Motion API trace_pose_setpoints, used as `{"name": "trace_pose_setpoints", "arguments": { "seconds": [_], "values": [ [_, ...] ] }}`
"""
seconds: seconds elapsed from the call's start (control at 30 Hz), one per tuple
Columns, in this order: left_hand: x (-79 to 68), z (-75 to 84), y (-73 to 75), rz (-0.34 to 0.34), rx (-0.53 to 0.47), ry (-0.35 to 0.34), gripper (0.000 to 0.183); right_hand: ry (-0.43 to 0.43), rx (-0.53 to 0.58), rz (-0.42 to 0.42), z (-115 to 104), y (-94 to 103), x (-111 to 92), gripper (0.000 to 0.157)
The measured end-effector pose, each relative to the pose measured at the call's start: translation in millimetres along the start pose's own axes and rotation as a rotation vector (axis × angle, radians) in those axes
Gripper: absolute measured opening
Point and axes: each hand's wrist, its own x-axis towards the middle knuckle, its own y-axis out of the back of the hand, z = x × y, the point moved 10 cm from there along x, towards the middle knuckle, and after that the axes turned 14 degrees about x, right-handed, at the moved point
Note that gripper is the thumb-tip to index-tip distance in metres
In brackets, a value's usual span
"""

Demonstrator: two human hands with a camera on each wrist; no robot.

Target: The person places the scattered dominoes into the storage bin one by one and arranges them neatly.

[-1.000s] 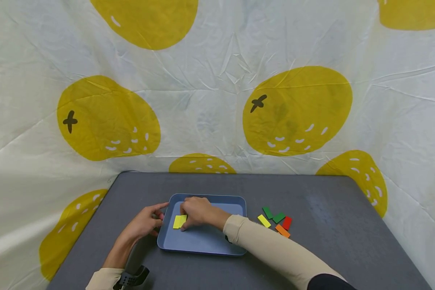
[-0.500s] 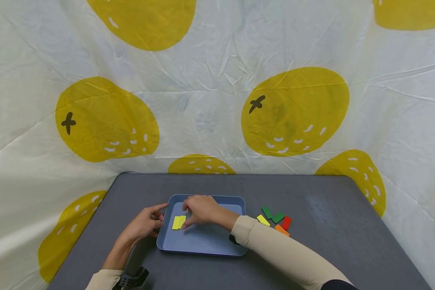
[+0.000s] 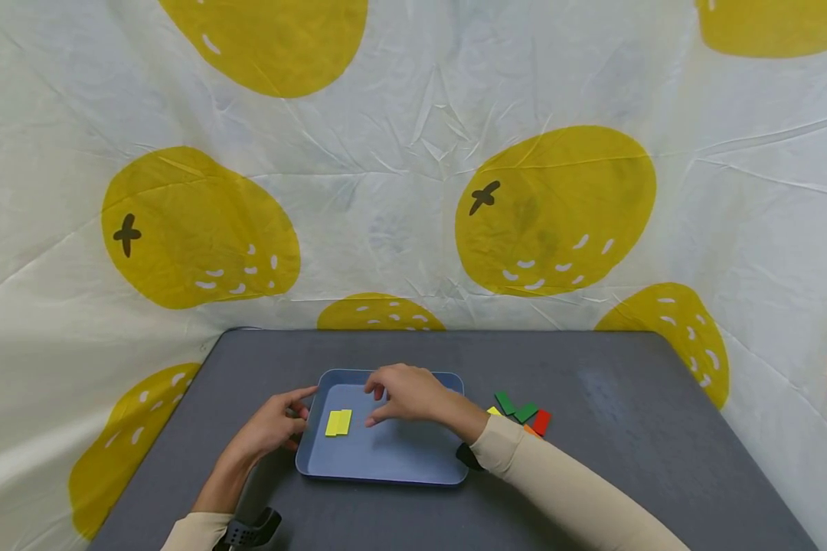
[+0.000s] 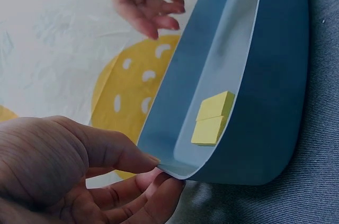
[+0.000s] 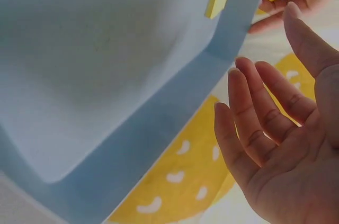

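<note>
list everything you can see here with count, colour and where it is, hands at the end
tray: 1, blue, on the table
paired blocks: 2, yellow, together in the tray, toward its left end
loose yellow block: 1, yellow, on the table right of the tray, partly hidden by a sleeve
green blocks: 2, green, same group
red block: 1, red, same group
orange block: 1, orange, same group, partly hidden
table: 1, dark grey, under the tray
cloth backdrop: white with yellow prints, behind the table
wristbands: 2, dark, one per wrist
sleeves: 2, beige, one per arm
left hand: 1, touching the tray's left edge
right hand: 1, above the tray, holding nothing
</note>
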Motion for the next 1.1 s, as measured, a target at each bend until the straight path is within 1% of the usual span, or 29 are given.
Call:
{"name": "trace_pose_setpoints", "arguments": {
  "seconds": [0.27,0.53,0.73,0.9,1.1],
  "values": [
    [-0.1,1.7,1.3,-0.004,-0.001,-0.009,0.063,0.006,0.078,0.033,7,19.5,-23,0.045],
    [-1.4,1.1,1.7,0.001,0.012,-0.005,0.063,0.018,0.147,0.069,20,35.0,-46,0.039],
    [-0.9,0.5,0.6,0.000,0.023,0.015,0.063,0.022,0.180,0.095,33,45.7,-63,0.038],
    [-0.8,1.4,0.5,0.002,0.022,0.015,0.063,0.015,0.225,0.113,43,55.2,-77,0.038],
    [-1.3,3.3,1.1,0.001,0.019,0.009,0.063,-0.011,0.226,0.133,60,64.2,-95,0.037]
  ]
}}
